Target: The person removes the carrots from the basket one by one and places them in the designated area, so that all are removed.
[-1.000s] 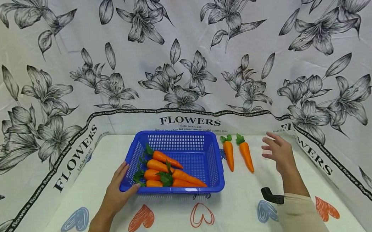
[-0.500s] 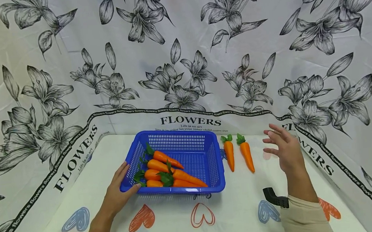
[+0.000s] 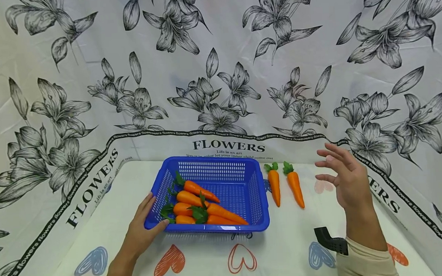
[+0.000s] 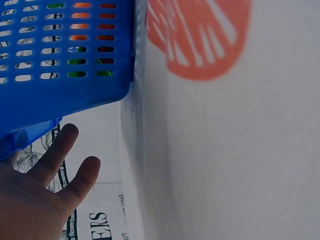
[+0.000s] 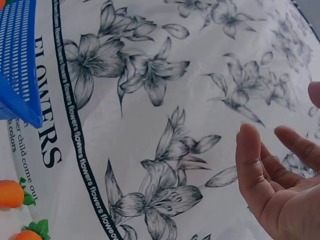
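A blue plastic basket (image 3: 226, 229) with mesh sides stands on the table and holds several orange carrots (image 3: 201, 191) with green leafy tops, gathered toward its left and front. My left hand (image 3: 140, 227) rests at the basket's front left corner, thumb by the front rim and fingers along the left side. In the left wrist view, two fairly straight fingers (image 4: 82, 180) stand spread just off the basket wall. To the basket's right lie two more carrots, one close to it (image 3: 274, 188) and one farther right (image 3: 295, 190). Beyond them my right hand (image 3: 350, 178) hovers, fingers loosely bent, holding nothing.
A white tablecloth (image 3: 199, 274) printed with red and blue hearts covers the table. White curtains (image 3: 188, 93) with black lily prints and the word FLOWERS close off the back and both sides. A black wrist mount (image 3: 330, 241) juts from the right sleeve.
My right hand has moved up and to the right, away from the two carrots on the table. The left hand stays at the basket, and the head view has shifted slightly.
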Motion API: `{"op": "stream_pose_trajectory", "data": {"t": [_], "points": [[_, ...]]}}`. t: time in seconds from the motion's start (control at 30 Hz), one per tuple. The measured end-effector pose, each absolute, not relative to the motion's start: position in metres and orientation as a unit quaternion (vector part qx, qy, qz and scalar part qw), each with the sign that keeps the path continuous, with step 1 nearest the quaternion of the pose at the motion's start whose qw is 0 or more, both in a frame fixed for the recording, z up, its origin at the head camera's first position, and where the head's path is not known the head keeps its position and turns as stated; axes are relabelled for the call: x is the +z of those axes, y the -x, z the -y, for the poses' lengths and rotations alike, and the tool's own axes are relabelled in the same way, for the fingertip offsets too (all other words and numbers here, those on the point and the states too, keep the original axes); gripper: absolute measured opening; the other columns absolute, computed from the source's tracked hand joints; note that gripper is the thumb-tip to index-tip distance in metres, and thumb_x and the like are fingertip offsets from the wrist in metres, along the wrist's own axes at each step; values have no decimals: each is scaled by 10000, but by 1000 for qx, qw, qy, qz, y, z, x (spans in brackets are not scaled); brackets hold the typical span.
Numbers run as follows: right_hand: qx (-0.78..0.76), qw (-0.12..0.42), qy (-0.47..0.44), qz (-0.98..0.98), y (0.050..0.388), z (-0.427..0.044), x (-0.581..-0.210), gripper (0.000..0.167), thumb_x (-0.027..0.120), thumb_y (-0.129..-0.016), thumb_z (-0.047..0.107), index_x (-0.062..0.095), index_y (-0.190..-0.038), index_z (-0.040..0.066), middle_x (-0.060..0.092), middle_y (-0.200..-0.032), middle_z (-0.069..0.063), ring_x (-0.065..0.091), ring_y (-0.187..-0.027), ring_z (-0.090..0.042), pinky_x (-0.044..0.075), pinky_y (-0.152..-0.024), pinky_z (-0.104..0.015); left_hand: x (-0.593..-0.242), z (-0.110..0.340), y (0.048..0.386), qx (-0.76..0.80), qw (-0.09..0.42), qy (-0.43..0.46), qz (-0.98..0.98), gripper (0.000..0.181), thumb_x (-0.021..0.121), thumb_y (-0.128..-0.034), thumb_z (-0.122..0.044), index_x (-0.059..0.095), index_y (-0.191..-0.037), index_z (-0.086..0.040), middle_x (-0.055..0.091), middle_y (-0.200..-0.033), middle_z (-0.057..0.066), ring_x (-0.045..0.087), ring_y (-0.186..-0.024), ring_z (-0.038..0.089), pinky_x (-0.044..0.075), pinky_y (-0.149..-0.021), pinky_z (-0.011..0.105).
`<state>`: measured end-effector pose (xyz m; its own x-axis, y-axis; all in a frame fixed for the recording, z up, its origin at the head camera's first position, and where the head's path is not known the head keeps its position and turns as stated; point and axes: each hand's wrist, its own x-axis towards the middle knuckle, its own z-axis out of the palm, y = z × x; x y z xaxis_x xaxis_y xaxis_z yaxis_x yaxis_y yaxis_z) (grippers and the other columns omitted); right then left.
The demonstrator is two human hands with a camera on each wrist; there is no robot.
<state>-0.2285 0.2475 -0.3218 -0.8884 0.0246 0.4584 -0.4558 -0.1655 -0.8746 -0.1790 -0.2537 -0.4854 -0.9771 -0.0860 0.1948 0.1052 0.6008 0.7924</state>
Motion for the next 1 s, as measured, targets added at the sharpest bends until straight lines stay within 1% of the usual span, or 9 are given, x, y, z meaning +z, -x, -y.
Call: {"op": "stream_pose_trajectory", "data": {"t": [0.17,0.3,0.53,0.77,1.0], "points": [[759,164,-198,598,223,-241,-315,355,525,-978,21,525,-1326,-52,598,-1160,-164,633,-908,-244,582,-643,-334,-484,252,180,-449,111,14,887,849,726,-834,-388,296,-1530,-160,156,-1592,20,216,-1378,460,338,-943,663],[760,168,-211,592,220,-231,-308,347,513,-977,11,534,-1316,-58,591,-1172,-202,626,-914,-272,581,-645,-340,-484,252,181,-450,110,16,886,849,725,-833,-391,298,-1530,-162,158,-1591,20,218,-1377,460,338,-944,663],[751,163,-262,583,223,-214,-303,343,491,-972,-8,540,-1307,-63,576,-1193,-238,612,-936,-301,580,-672,-347,-486,254,179,-449,114,15,886,849,721,-837,-390,292,-1532,-159,154,-1592,26,217,-1377,463,345,-936,660],[735,171,-256,604,229,-194,-300,350,510,-964,26,551,-1304,-42,569,-1184,-256,610,-946,-314,577,-684,-355,-486,254,180,-448,114,12,887,861,725,-826,-396,292,-1532,-159,152,-1593,28,209,-1376,473,351,-923,663],[719,157,-255,627,239,-175,-302,363,529,-960,62,556,-1317,4,559,-1198,-268,599,-960,-339,575,-698,-369,-485,254,179,-449,109,7,887,867,726,-826,-399,281,-1536,-175,148,-1594,30,203,-1379,470,344,-929,666]]}}
